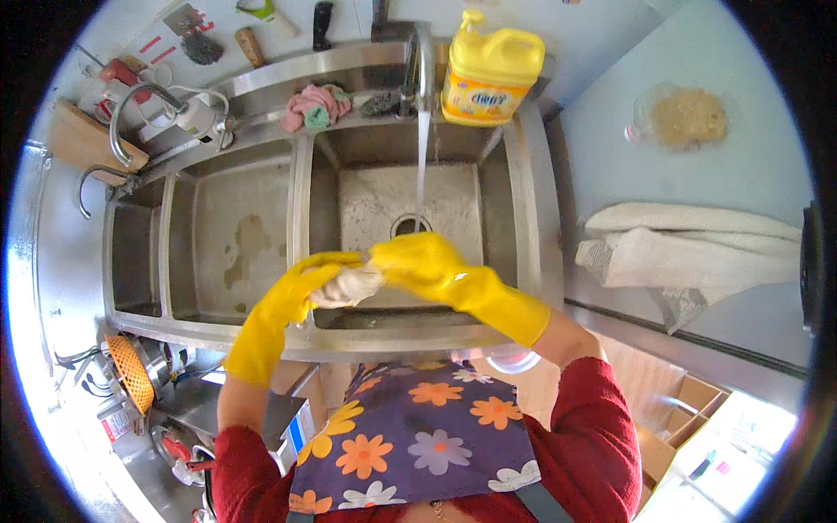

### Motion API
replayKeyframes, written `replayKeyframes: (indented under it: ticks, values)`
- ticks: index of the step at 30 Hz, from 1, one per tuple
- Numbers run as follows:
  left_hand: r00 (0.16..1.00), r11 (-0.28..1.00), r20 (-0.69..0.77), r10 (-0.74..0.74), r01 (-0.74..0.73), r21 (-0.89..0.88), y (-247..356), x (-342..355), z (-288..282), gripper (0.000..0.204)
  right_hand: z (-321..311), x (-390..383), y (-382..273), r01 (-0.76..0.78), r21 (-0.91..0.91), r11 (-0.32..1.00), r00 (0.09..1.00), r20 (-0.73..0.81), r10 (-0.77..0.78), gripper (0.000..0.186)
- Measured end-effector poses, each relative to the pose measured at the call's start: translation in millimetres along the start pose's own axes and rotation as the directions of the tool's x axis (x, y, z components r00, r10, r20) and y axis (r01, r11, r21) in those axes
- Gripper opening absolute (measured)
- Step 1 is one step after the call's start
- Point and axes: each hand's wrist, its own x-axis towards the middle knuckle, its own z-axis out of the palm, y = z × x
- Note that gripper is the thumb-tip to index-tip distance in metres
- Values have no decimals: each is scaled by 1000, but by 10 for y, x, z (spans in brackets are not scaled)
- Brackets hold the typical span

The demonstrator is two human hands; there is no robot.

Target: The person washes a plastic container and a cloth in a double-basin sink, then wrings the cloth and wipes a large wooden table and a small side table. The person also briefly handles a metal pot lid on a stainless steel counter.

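Observation:
Both my hands wear long yellow rubber gloves and are over the near part of the right sink basin (501, 209). Between them is a bunched, whitish cloth (350, 288), partly hidden by the gloves. My left hand (316, 277) has its fingers curled over the cloth from the left. At the cloth's right end, my right hand (425, 261) is closed in a fist around it. Beyond my hands, a stream of water (421, 161) falls from the tap (425, 65) toward the drain (408, 226).
A yellow pump jug (490, 78) stands behind the basin on the right. Pink and green rags (316, 106) lie on the back ledge. To the left are another basin (231, 227) and curved taps (118, 131). White towels (689, 257) and a bagged brown item (689, 118) rest on the right counter.

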Motion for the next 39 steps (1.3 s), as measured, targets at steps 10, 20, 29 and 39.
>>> replayKeyframes:
  ticks: [10,20,29,39]
  values:
    - [865,752,-458,205,-439,-491,-873,-732,207,60,-888,642,1851,-698,118,707,526,-585,617,37]
    - [919,684,-267,291,-394,-613,-653,-738,271,51,-809,1052,2284,-598,285,749,516,-577,632,41]
    - [971,910,-239,0,-99,-403,-505,-50,181,49,545,-329,263,-506,506,698,733,-173,657,34]
    - [723,191,589,362,-676,712,-936,385,1638,90,640,-1565,-1203,-564,460,686,8,-827,562,42]
